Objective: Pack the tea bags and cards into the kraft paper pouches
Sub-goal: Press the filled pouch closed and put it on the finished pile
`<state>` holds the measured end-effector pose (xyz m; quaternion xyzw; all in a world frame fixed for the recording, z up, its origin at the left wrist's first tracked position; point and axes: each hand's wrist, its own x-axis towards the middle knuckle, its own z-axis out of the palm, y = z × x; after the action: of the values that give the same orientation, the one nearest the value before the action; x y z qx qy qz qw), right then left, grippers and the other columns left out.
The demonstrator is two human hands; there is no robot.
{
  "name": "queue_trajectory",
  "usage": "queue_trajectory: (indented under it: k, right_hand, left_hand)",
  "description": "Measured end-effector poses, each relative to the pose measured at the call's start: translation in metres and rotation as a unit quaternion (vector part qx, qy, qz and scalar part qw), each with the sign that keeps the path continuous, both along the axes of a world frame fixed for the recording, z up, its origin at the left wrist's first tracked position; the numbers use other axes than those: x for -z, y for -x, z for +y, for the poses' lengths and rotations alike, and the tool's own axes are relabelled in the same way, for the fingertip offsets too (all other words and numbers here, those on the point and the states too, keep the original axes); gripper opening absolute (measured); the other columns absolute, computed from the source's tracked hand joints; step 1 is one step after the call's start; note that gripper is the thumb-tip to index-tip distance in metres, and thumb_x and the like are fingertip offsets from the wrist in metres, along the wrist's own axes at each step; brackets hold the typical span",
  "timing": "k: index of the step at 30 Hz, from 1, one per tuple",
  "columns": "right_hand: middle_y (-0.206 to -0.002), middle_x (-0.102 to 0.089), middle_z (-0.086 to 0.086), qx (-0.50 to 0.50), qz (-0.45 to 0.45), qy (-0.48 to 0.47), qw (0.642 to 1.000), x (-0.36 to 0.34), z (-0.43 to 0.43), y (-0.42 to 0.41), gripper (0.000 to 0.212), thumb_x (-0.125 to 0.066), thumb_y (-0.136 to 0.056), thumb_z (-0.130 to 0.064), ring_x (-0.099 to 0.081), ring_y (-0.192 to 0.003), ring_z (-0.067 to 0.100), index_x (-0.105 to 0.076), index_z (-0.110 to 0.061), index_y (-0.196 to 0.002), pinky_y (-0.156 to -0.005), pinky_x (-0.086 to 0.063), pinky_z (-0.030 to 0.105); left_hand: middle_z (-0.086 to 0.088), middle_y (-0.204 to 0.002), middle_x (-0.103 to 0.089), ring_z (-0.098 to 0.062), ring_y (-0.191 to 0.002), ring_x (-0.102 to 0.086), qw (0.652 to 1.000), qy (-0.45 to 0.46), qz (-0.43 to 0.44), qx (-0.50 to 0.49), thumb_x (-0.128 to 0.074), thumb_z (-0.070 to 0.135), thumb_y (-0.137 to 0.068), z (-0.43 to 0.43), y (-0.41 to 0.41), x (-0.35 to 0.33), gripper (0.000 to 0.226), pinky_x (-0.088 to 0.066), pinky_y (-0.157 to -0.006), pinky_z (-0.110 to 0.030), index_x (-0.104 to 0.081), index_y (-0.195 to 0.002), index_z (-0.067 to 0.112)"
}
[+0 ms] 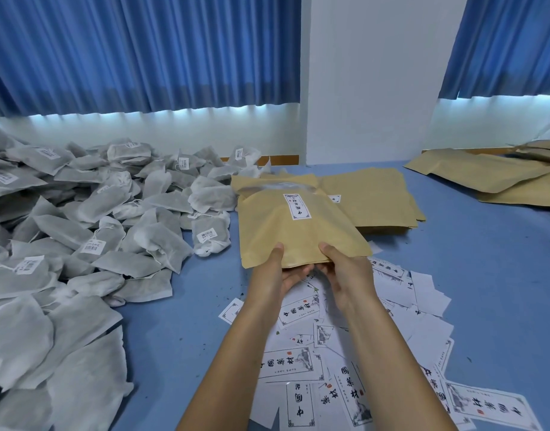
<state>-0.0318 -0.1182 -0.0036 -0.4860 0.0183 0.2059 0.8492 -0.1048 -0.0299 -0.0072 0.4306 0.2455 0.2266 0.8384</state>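
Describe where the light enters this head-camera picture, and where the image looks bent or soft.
Head view: daylight glows beneath the blue curtains, leaving the held kraft pouch evenly lit with only faint shadows. Also in the head view, the wide lens bows the curtain hems, and the tea bags at the lower left look stretched and soft.

You are holding a pouch (pixel 298 234), tea bags (pixel 80 244) lying heaped to its left, cards (pixel 295 365) nearer you. Flat pouches (pixel 376 197) are lying behind it.
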Motion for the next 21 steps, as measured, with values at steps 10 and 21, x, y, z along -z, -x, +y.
queue_trajectory:
  k: [10,21]
  right_hand:
    - [-0.093,-0.065,0.008,0.010,0.021,-0.011,1.000,-0.002,-0.002,-0.004,0.026,-0.066,-0.085,0.002,-0.060,-0.072,0.015,-0.060,0.000,-0.110,-0.051,-0.050,0.016]
    - [-0.087,-0.063,0.008,0.039,0.058,-0.008,0.997,-0.001,-0.007,-0.011,0.011,-0.065,-0.085,0.004,-0.058,-0.069,0.015,-0.059,-0.005,-0.081,-0.043,-0.046,0.015]
  left_hand:
    - [-0.024,-0.107,-0.068,-0.036,-0.100,-0.067,0.968,0.222,-0.068,0.099,-0.058,0.028,-0.093,0.002,0.000,-0.004,0.038,-0.055,-0.081,-0.043,-0.054,-0.119,0.000]
    - [-0.021,-0.092,-0.071,-0.034,-0.089,-0.069,0.971,0.215,-0.070,0.074,-0.046,0.018,-0.099,0.008,-0.004,0.001,0.021,-0.052,-0.079,-0.043,-0.056,-0.108,0.002]
